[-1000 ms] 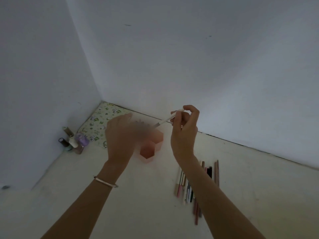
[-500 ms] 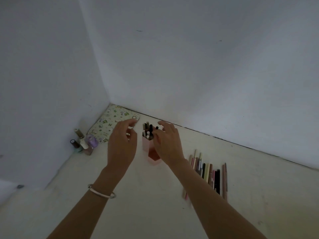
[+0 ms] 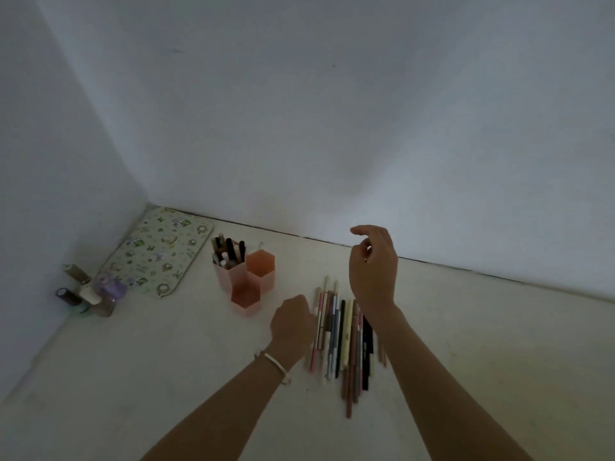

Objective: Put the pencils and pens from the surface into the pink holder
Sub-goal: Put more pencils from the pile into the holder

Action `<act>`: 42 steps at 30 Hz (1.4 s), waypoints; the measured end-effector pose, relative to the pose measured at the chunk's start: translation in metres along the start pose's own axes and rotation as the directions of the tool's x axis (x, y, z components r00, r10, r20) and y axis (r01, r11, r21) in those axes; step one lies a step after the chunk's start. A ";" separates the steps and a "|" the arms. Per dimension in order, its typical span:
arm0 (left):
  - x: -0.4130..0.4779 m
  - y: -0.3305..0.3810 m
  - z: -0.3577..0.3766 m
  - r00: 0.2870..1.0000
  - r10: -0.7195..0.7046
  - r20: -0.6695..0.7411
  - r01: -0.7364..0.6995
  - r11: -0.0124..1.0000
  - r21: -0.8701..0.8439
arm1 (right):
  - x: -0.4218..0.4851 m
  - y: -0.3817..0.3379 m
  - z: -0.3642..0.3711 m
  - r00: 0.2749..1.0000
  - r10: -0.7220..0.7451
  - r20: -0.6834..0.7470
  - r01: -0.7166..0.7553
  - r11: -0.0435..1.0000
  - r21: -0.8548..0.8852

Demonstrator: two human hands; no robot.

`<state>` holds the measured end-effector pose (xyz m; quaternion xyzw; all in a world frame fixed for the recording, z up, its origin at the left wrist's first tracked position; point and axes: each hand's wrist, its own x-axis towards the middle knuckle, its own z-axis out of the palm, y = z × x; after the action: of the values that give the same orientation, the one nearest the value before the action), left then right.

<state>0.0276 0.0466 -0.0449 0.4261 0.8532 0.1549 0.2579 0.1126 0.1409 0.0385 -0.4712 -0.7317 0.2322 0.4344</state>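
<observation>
The pink holder (image 3: 247,283) has three hexagonal cups and stands on the pale surface (image 3: 166,361) near the corner. Its back-left cup holds several pens (image 3: 229,251); the other two cups look empty. To its right, a row of several pencils and pens (image 3: 342,337) lies flat. My left hand (image 3: 293,322) is down at the row's left edge, its fingers curled over the outermost pens; whether it grips one is hidden. My right hand (image 3: 372,271) hovers above the row's far end, fingers loosely bent and holding nothing.
A floral patterned mat (image 3: 159,252) lies in the back-left corner. Several small bottles (image 3: 90,292) stand against the left wall. White walls close off the surface at the back and on the left.
Both hands have left the holder and moved right and nearer, to the row of pens. The pen my right hand held one second ago is no longer in it. The view has shifted.
</observation>
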 end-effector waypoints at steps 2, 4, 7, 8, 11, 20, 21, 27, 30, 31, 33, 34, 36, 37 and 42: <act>0.002 0.003 0.012 0.998 -0.047 0.032 0.046 0.998 0.043 | -0.008 0.014 -0.012 1.000 0.020 0.003 -0.020 0.999 -0.033; 0.003 0.006 0.019 0.997 -0.064 0.034 0.061 0.996 0.066 | -0.015 0.027 -0.023 0.999 0.043 -0.002 -0.043 0.997 -0.061; 0.006 0.006 0.023 0.997 -0.075 0.026 0.074 0.997 0.031 | -0.022 0.041 -0.030 0.995 0.096 0.004 -0.096 0.993 -0.074; 0.007 0.006 0.024 0.996 -0.084 0.026 0.084 0.996 0.012 | -0.024 0.043 -0.031 0.993 0.114 0.011 -0.113 0.991 -0.070; 0.013 0.002 0.023 0.994 -0.108 0.030 0.109 0.994 -0.031 | -0.028 0.048 -0.028 0.987 0.155 0.034 -0.153 0.987 -0.048; 0.011 0.003 0.019 1.000 -0.010 -0.017 0.014 0.966 0.257 | -0.033 0.050 -0.008 0.969 0.184 0.167 -0.178 0.983 -0.047; 0.012 0.002 0.014 0.999 -0.032 -0.007 0.032 0.979 0.202 | -0.033 0.051 -0.006 0.965 0.189 0.183 -0.179 0.981 -0.069; 0.017 0.011 -0.038 0.980 0.007 -0.199 -0.051 0.974 -0.219 | -0.033 0.057 0.014 0.768 0.400 0.500 -0.136 0.865 -0.483; 0.010 0.020 -0.056 0.961 0.039 -0.275 -0.133 0.935 -0.330 | -0.049 0.055 0.033 0.692 0.453 0.563 -0.030 0.797 -0.604; 0.008 0.021 -0.060 0.959 0.042 -0.281 -0.143 0.927 -0.347 | -0.054 0.054 0.039 0.699 0.441 0.563 0.016 0.777 -0.629; 0.004 0.020 -0.066 0.954 0.050 -0.295 -0.159 0.921 -0.356 | -0.062 0.055 0.048 0.724 0.417 0.550 0.063 0.753 -0.654; 0.002 0.019 -0.068 0.951 0.056 -0.304 -0.168 0.920 -0.355 | -0.064 0.056 0.051 0.736 0.411 0.537 0.064 0.748 -0.660; 0.000 0.013 -0.070 0.943 0.079 -0.325 -0.198 0.914 -0.353 | -0.066 0.056 0.056 0.750 0.420 0.511 0.044 0.739 -0.672; -0.001 0.010 -0.070 0.938 0.089 -0.335 -0.213 0.911 -0.352 | -0.067 0.056 0.058 0.755 0.423 0.502 0.037 0.736 -0.676; -0.009 0.003 -0.069 0.907 0.119 -0.404 -0.262 0.910 -0.321 | -0.068 0.052 0.066 0.796 0.377 0.475 0.062 0.729 -0.682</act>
<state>-0.0055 0.0382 0.0162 0.4154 0.7957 0.4151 0.1485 0.0940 0.1077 -0.0625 -0.5630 -0.8161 0.1262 -0.0322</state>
